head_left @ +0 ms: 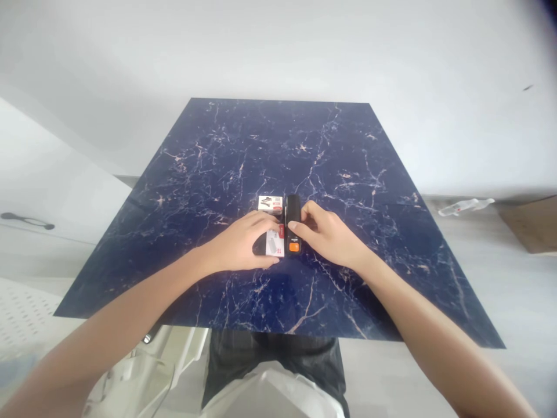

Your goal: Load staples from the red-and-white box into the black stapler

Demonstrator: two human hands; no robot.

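Note:
A black stapler (293, 207) with an orange patch at its near end lies on the blue marbled table (261, 145). My right hand (328, 232) holds it from the right, thumb on top and fingers curled along its side. Directly to its left is a small white and red staple box (275, 245). My left hand (241, 241) curves around this box, fingers over its far part and thumb at its near end. Just beyond those fingers sits another white box (270, 202), printed with a picture of a staple remover. It is partly hidden by my left hand.
The table's near edge runs close to my lap. On the floor to the right are a clear plastic bottle (465, 206) and a brown cardboard box (533, 223). A white cabinet with a dark handle (26, 220) stands at the left. A white wall rises behind the table.

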